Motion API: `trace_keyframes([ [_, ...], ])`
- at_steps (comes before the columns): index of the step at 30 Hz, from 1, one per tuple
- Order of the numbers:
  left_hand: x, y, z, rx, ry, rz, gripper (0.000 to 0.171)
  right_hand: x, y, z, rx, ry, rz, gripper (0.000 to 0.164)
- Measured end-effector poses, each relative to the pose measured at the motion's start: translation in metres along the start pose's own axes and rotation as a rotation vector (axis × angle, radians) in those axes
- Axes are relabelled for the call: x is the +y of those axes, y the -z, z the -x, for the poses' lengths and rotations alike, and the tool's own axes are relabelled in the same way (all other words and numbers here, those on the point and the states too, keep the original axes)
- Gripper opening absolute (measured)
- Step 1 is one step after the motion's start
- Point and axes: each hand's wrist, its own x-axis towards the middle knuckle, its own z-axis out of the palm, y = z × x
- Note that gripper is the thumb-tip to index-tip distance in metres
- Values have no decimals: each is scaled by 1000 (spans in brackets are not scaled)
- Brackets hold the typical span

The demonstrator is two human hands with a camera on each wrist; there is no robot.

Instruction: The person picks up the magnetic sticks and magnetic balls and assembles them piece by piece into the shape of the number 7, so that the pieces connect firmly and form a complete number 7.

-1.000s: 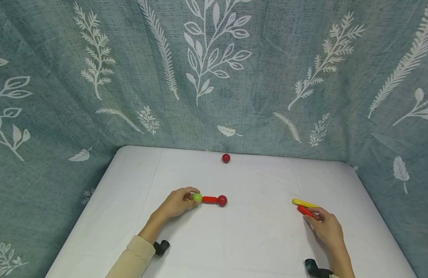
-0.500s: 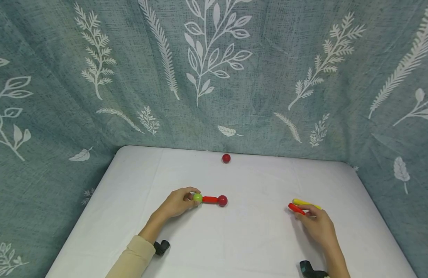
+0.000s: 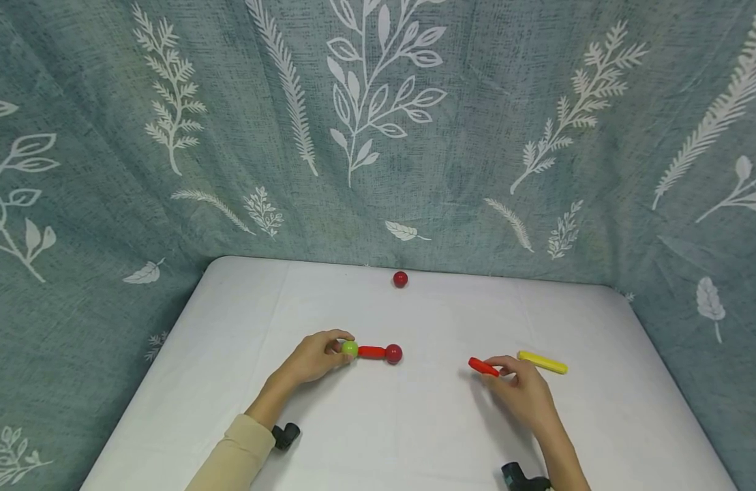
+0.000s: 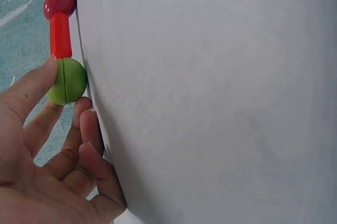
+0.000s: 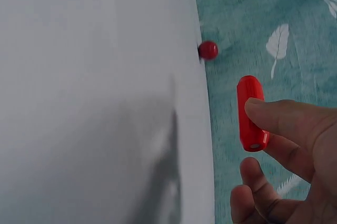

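My left hand (image 3: pixel 318 357) pinches a green ball (image 4: pixel 71 81) between thumb and fingers. A short red rod (image 3: pixel 371 352) joins that ball to a dark red ball (image 3: pixel 393 354), all in one line low on the table. My right hand (image 3: pixel 525 391) holds a second red rod (image 5: pixel 248 109) between thumb and fingers, raised above the table with its shadow below; a small grey spot marks its near end. Behind that hand a yellow rod (image 3: pixel 542 362) lies on the cloth.
A loose dark red ball (image 3: pixel 400 279) sits near the back edge of the white table (image 3: pixel 451 307). Green-blue leaf-patterned fabric (image 3: pixel 463 136) hangs behind and at the sides. Black wrist devices (image 3: pixel 285 436) are on both wrists.
My right hand has carried its red rod leftward, away from the yellow rod, which now shows in full. The left hand and the joined pieces have stayed put.
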Motion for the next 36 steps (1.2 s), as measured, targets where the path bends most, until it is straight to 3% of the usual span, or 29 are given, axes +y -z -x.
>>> trace_keyframes([
  [14,2,1,1,1,8,8,32,-58,-41,2,-65,135,-80,25],
  [24,1,0,1,1,17,20,33,-87,-71,9,-119,253,-102,29],
  [36,3,1,2,-2,10,18,33,-112,-109,20,-281,387,-155,21],
])
